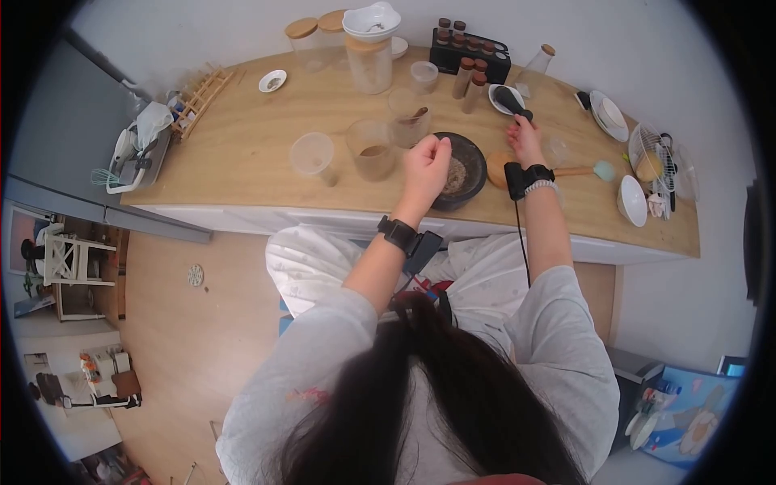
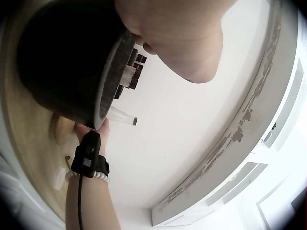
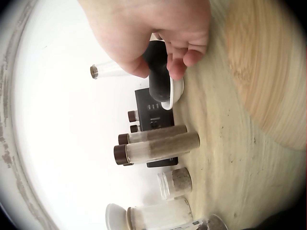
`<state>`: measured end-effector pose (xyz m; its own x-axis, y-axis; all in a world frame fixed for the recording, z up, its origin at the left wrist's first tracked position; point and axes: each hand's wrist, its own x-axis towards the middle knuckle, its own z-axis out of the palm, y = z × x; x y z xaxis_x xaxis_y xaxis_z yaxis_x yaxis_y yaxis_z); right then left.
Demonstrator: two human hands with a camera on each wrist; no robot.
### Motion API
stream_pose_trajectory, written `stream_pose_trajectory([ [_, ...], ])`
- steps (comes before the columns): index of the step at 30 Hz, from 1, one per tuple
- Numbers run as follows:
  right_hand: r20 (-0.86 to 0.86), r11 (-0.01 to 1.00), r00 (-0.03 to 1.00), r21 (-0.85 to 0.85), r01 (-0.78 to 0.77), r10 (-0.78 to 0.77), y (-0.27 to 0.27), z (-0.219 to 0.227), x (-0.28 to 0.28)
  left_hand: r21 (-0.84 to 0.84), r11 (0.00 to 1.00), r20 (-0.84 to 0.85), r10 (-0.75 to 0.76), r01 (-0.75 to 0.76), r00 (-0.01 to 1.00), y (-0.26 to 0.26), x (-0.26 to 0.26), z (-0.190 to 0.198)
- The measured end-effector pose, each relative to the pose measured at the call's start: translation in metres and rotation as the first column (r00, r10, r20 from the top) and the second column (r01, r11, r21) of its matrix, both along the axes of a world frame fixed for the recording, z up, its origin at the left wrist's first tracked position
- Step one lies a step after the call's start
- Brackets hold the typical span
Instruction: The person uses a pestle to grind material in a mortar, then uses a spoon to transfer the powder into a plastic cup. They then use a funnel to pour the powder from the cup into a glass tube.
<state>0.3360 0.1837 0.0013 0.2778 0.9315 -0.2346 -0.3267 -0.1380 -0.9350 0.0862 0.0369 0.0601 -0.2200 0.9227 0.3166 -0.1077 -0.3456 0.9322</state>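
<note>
A dark stone mortar (image 1: 478, 162) with brownish ground material (image 1: 455, 175) in it stands near the counter's front edge. Over its left rim, my left hand (image 1: 427, 168) has its fingers curled. I cannot tell whether they grip the rim or are empty, since the fingertips are mostly hidden. Farther right, my right hand (image 1: 525, 139) holds a black pestle (image 3: 159, 76) between thumb and fingers. The pestle's thick rounded end lies over a small white dish (image 3: 178, 93).
Left of the mortar are clear containers (image 1: 370, 158), one holding brown powder, and an upturned-looking cup (image 1: 312, 152). Brown-capped spice tubes (image 1: 463, 78) and a black rack (image 1: 485, 63) stand behind. A round wooden board (image 3: 268, 76) and a brush-like tool (image 1: 602, 170) lie right.
</note>
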Motion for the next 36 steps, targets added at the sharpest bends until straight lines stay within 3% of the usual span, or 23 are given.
stream_pose_trajectory([
  [3,0.067,0.967,0.965,-0.029,0.255,-0.253,-0.011,0.012,-0.015,0.012,1.0,0.0,-0.005,0.005,1.0,0.001,0.0,-0.002],
  [6,0.032,0.957,0.961,0.101,0.271,-0.276,-0.035,0.038,-0.034,0.033,0.999,-0.002,-0.005,0.005,1.0,0.001,-0.001,-0.003],
  [9,-0.076,0.981,0.995,0.179,0.073,-0.06,-0.063,0.054,-0.041,0.025,1.0,0.003,-0.008,0.008,1.0,0.002,0.0,-0.004],
  [12,-0.062,0.976,0.998,0.219,-0.018,0.032,-0.088,0.044,-0.047,0.027,1.0,-0.008,-0.002,0.002,1.0,0.002,0.0,-0.005],
  [15,-0.029,0.997,0.998,0.061,-0.049,0.051,-0.106,0.007,-0.053,0.02,1.0,-0.006,-0.007,0.007,1.0,0.001,-0.001,-0.004],
  [18,0.177,0.996,0.983,0.05,-0.068,0.058,-0.108,0.0,-0.056,0.056,0.998,0.001,-0.006,0.006,1.0,0.002,-0.002,-0.003],
  [19,0.167,0.997,0.984,0.039,-0.073,0.065,-0.107,0.0,-0.056,0.075,0.997,0.0,-0.004,0.004,1.0,0.002,-0.003,-0.003],
  [22,0.139,0.995,0.986,0.011,-0.099,0.096,-0.105,0.006,-0.054,0.092,0.994,0.322,-0.088,0.061,0.943,-0.002,-0.009,0.0],
  [28,0.135,0.99,0.981,0.005,-0.14,0.138,-0.105,0.005,-0.05,0.201,0.96,0.274,0.135,-0.194,0.952,-0.029,-0.038,0.03],
  [30,0.111,0.987,0.981,0.006,-0.158,0.157,-0.104,0.004,-0.049,0.3,0.894,0.11,0.314,-0.332,0.943,-0.041,-0.064,0.02],
  [31,0.106,0.988,0.983,0.005,-0.154,0.153,-0.104,0.005,-0.05,0.357,0.841,0.018,0.429,-0.406,0.903,-0.048,-0.078,0.017],
  [33,0.099,0.989,0.985,0.0,-0.145,0.144,-0.105,0.006,-0.05,0.326,0.773,0.097,0.545,-0.544,0.833,-0.057,-0.105,0.006],
  [36,0.109,0.989,0.983,-0.004,-0.15,0.149,-0.104,0.006,-0.05,0.358,0.631,0.002,0.737,-0.689,0.676,-0.061,-0.142,0.001],
])
